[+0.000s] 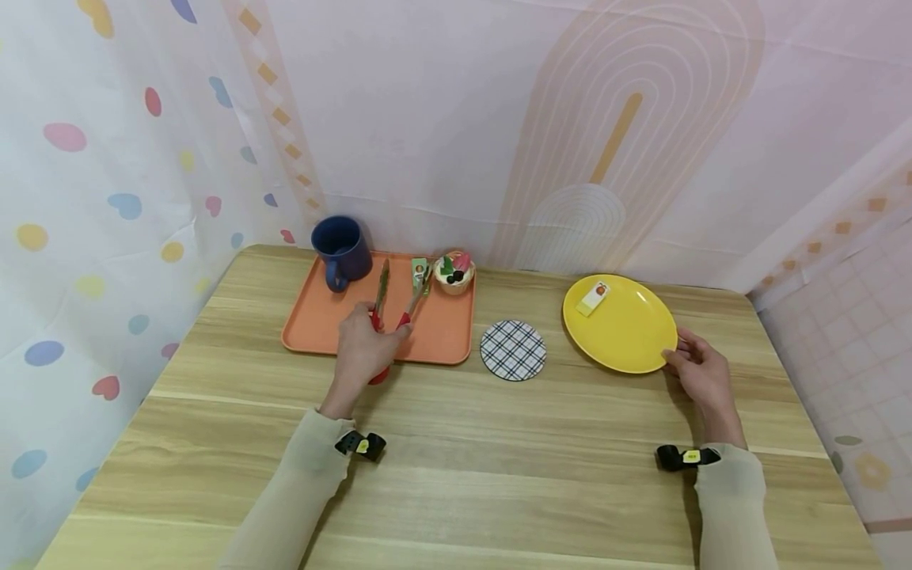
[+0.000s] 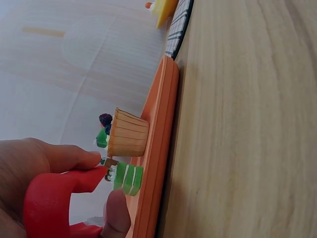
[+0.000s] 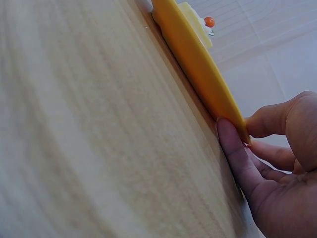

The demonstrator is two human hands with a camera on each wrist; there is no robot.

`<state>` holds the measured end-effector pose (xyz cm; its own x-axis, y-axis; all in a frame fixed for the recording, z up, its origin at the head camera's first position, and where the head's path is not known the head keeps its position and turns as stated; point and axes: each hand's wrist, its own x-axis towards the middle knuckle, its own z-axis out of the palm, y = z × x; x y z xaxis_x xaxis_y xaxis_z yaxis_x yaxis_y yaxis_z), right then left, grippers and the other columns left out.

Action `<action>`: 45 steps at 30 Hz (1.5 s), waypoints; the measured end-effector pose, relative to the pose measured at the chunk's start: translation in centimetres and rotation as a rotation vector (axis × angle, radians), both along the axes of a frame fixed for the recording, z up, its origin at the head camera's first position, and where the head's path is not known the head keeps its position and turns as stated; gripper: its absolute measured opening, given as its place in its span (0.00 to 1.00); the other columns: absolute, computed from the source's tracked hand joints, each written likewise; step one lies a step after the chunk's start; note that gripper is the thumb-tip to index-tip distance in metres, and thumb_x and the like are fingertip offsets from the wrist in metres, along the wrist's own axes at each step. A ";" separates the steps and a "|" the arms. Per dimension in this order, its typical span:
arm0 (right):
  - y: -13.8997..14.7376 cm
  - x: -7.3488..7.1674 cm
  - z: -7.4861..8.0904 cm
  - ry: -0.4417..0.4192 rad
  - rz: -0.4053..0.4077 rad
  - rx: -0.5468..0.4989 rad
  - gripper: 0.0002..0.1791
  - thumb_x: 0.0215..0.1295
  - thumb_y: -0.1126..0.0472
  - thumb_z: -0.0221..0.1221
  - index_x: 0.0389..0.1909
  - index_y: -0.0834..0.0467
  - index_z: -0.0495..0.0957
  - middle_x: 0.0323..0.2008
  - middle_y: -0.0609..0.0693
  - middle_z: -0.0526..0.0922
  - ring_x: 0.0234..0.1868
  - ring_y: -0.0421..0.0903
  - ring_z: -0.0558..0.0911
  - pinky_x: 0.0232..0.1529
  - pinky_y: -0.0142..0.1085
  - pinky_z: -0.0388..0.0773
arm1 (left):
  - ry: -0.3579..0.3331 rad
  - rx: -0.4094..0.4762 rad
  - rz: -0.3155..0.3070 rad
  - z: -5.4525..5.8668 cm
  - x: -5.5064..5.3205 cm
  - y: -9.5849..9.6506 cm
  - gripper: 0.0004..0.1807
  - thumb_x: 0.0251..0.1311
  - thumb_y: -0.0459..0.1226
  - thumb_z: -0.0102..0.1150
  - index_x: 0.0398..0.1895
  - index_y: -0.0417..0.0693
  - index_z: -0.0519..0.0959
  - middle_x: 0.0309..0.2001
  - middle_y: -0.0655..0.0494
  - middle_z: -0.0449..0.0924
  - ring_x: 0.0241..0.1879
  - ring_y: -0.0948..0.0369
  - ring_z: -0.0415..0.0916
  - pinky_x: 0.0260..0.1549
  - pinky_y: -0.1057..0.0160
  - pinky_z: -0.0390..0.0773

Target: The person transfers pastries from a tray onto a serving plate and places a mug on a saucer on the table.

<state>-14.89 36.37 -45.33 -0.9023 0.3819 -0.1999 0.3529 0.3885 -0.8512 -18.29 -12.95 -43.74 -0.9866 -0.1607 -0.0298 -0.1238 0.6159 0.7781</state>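
Note:
My left hand (image 1: 362, 342) holds a pair of tongs (image 2: 47, 203) with red grips over the orange tray (image 1: 313, 323). Their two arms are spread, and one tip overlaps a small green cake slice (image 1: 419, 267) in the head view. White stripes cross that slice's side in the left wrist view. Close beside it stands a berry-topped cupcake (image 1: 454, 279) in a pleated cup. On the right, my right hand (image 1: 705, 374) pinches the rim of a yellow plate (image 1: 627, 328) between thumb and fingers. A pale yellow cake slice (image 3: 194, 22) with an orange topping sits on the plate.
A dark blue mug (image 1: 343, 255) stands at the tray's back left corner. Between tray and plate lies a round checked coaster (image 1: 513, 351). Behind the wooden table (image 1: 513, 475) hangs a patterned curtain (image 1: 413, 119), close to its back edge.

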 end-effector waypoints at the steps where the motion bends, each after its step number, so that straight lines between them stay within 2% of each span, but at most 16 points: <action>1: 0.0 0.0 0.0 -0.001 0.000 -0.001 0.33 0.75 0.61 0.56 0.78 0.60 0.60 0.51 0.41 0.73 0.41 0.26 0.76 0.41 0.21 0.80 | -0.002 0.000 0.001 0.0 0.0 0.0 0.38 0.60 0.48 0.70 0.64 0.31 0.67 0.35 0.46 0.70 0.34 0.51 0.69 0.28 0.59 0.66; 9: -0.1 0.1 0.0 -0.003 -0.002 -0.003 0.33 0.75 0.61 0.56 0.78 0.60 0.60 0.50 0.40 0.73 0.41 0.26 0.76 0.41 0.21 0.80 | 0.009 0.002 -0.013 -0.2 0.0 0.2 0.38 0.60 0.49 0.71 0.62 0.32 0.69 0.36 0.46 0.71 0.30 0.53 0.69 0.27 0.59 0.68; 14: -0.1 0.1 0.1 -0.002 -0.002 -0.012 0.33 0.75 0.61 0.56 0.78 0.60 0.59 0.50 0.40 0.73 0.41 0.26 0.76 0.41 0.21 0.80 | -0.014 -0.005 -0.021 -0.5 0.1 0.6 0.40 0.58 0.49 0.72 0.63 0.31 0.69 0.34 0.47 0.71 0.33 0.52 0.70 0.27 0.60 0.67; 19: -0.2 0.1 0.2 0.006 0.007 -0.017 0.33 0.76 0.61 0.56 0.78 0.60 0.59 0.50 0.40 0.73 0.42 0.26 0.76 0.42 0.21 0.80 | -0.009 -0.021 -0.032 -0.6 0.2 0.8 0.39 0.58 0.47 0.73 0.63 0.30 0.69 0.36 0.45 0.72 0.35 0.51 0.71 0.29 0.59 0.68; 26: -0.2 0.1 0.3 0.011 0.003 -0.011 0.33 0.75 0.62 0.56 0.78 0.61 0.60 0.50 0.41 0.73 0.42 0.26 0.76 0.41 0.21 0.80 | -0.013 -0.045 -0.056 -0.7 0.0 0.4 0.33 0.60 0.44 0.72 0.59 0.32 0.69 0.36 0.46 0.70 0.35 0.51 0.70 0.30 0.60 0.66; 32: -0.2 0.1 0.2 0.010 -0.004 0.003 0.33 0.75 0.62 0.56 0.78 0.60 0.61 0.49 0.40 0.73 0.40 0.25 0.76 0.40 0.21 0.80 | -0.025 -0.070 -0.072 -0.4 0.0 0.2 0.29 0.62 0.43 0.70 0.56 0.32 0.70 0.33 0.47 0.69 0.32 0.52 0.68 0.26 0.60 0.65; 40: -0.1 0.1 0.1 0.004 -0.004 -0.011 0.33 0.75 0.62 0.56 0.78 0.60 0.60 0.49 0.39 0.73 0.41 0.25 0.76 0.41 0.21 0.80 | 0.015 -0.084 -0.092 -0.7 -0.1 -0.2 0.23 0.63 0.40 0.68 0.53 0.35 0.73 0.32 0.46 0.71 0.24 0.55 0.68 0.21 0.62 0.64; 45: -0.1 0.1 0.1 0.004 -0.001 -0.011 0.33 0.75 0.62 0.56 0.78 0.60 0.60 0.49 0.39 0.73 0.41 0.25 0.76 0.41 0.21 0.80 | 0.043 -0.091 -0.115 -0.9 -0.2 -0.5 0.20 0.64 0.38 0.66 0.52 0.36 0.73 0.32 0.45 0.73 0.26 0.54 0.70 0.21 0.62 0.66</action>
<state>-14.80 36.27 -45.19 -0.9030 0.3802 -0.2003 0.3496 0.3787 -0.8570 -18.52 -13.41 -44.60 -0.9986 -0.0468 0.0228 -0.0160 0.6921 0.7216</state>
